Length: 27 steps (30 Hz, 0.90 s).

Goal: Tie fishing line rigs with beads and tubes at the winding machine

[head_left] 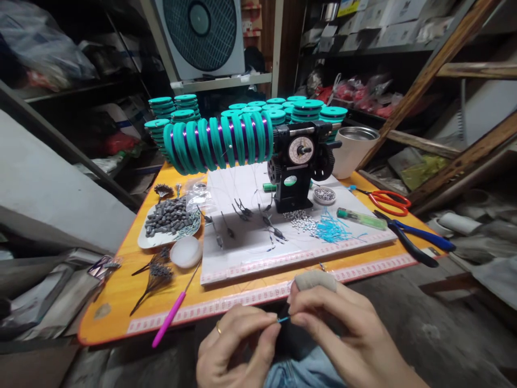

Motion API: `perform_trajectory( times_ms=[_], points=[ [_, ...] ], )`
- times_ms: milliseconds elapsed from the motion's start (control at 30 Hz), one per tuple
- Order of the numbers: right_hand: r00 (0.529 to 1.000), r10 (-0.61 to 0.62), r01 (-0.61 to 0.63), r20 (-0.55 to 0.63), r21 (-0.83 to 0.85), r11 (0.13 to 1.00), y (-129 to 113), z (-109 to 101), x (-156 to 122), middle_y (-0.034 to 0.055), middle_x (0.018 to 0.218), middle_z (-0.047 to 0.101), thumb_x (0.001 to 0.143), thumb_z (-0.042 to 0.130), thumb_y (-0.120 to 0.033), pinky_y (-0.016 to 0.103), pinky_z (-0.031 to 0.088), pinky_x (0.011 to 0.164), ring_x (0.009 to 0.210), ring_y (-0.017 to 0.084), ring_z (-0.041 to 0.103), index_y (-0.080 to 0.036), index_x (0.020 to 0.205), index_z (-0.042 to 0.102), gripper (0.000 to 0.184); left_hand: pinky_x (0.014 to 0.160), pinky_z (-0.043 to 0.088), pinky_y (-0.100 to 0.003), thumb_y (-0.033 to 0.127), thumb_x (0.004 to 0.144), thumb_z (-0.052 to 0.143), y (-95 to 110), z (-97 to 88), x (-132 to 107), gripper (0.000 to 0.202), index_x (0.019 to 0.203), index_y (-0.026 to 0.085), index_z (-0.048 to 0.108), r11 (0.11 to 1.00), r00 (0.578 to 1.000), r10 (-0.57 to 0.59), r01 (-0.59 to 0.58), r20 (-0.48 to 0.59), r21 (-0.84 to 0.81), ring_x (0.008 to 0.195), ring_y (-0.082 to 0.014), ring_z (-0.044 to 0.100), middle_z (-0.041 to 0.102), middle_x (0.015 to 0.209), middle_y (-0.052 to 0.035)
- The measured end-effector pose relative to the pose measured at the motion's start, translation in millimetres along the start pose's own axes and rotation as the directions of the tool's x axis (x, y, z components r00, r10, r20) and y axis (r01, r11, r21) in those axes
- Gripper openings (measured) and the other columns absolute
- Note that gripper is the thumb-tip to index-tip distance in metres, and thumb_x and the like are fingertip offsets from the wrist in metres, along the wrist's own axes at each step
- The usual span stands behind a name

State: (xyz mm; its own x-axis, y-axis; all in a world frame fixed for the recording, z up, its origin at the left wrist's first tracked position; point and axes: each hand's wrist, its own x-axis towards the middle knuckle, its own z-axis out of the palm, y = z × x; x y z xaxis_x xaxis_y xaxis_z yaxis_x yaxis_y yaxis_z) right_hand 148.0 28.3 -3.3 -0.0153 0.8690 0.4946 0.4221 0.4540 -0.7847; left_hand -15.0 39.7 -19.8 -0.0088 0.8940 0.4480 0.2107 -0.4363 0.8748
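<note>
Below the table's front edge, my left hand [238,342] and my right hand [347,323] face each other, both pinching the ends of a thin blue tube [284,319]. Fingertips cover most of it. A ring sits on a left finger, and beige tape wraps a right finger. Beyond my hands lies a white board [242,264] carrying a pile of short blue tubes [332,226] and white beads [301,220]. Several teal spools [218,140] hang in a row on the shaft of a black winding machine [297,167], with fine lines and dark weights dangling from them.
A white dish [143,240] of grey sinkers and a pink-handled needle tool [173,318] are on the left. Red scissors [390,202], blue-black pliers [412,237] and a green tube [361,218] lie right. A white cup [351,153] and stacked teal spools [307,108] stand behind.
</note>
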Motion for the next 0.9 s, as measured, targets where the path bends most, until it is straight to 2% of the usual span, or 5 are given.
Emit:
perform_trajectory(
  times_ms=[167,367,467,633,900],
  points=[
    [0.996,-0.075,0.060,-0.041,-0.294,0.954,24.0,2.2,10.0,0.0046,0.086,0.063,0.092,0.047,-0.007,0.028,0.047,0.073,0.085,0.018,0.056,-0.019,0.091,0.056,0.014,0.070,0.052,-0.016,0.003,0.082,0.065,-15.3,-16.0,24.6,0.022,0.096,0.020,0.068,0.849,0.925,0.299,-0.370,0.233,0.377,0.075,-0.0096,0.065,0.063,0.086,-0.0006],
    [0.991,-0.133,0.084,-0.023,-0.662,0.744,51.9,-11.3,12.7,0.0107,0.093,0.067,0.093,0.050,-0.012,0.045,0.042,0.081,0.101,0.031,0.052,-0.015,0.094,0.061,0.011,0.072,0.051,-0.026,0.007,0.090,0.054,-24.5,-24.2,63.5,0.015,0.099,0.016,0.062,0.676,0.792,0.322,-0.576,0.518,0.460,0.081,-0.0150,0.061,0.060,0.091,-0.0055],
    [0.989,-0.142,0.073,-0.037,-0.714,0.697,53.0,-19.1,11.7,0.0110,0.097,0.068,0.093,0.052,-0.016,0.046,0.041,0.080,0.099,0.033,0.052,-0.016,0.091,0.062,0.010,0.071,0.049,-0.029,0.011,0.092,0.052,-25.1,-27.2,72.5,0.012,0.098,0.016,0.061,0.609,0.756,0.283,-0.617,0.590,0.498,0.079,-0.0164,0.059,0.060,0.089,-0.0054],
    [0.979,-0.178,0.082,-0.095,-0.620,0.780,39.0,-14.3,10.9,0.0134,0.096,0.066,0.091,0.056,-0.015,0.042,0.042,0.081,0.090,0.028,0.054,-0.013,0.107,0.065,0.018,0.071,0.047,-0.027,0.011,0.092,0.051,-25.4,-35.6,76.2,0.012,0.097,0.017,0.060,0.607,0.732,0.229,-0.623,0.642,0.494,0.081,-0.0163,0.058,0.060,0.090,-0.0046],
    [0.981,-0.131,0.191,0.145,-0.569,0.800,22.9,26.2,17.1,0.0015,0.057,0.063,0.097,0.045,-0.018,0.033,0.031,0.056,0.053,0.020,0.054,-0.011,0.118,0.068,0.032,0.073,0.048,-0.025,0.009,0.092,0.052,-26.8,-39.4,78.4,0.016,0.104,0.018,0.058,0.623,0.706,0.238,-0.638,0.667,0.453,0.083,-0.0156,0.059,0.059,0.093,-0.0047]
  ],
)
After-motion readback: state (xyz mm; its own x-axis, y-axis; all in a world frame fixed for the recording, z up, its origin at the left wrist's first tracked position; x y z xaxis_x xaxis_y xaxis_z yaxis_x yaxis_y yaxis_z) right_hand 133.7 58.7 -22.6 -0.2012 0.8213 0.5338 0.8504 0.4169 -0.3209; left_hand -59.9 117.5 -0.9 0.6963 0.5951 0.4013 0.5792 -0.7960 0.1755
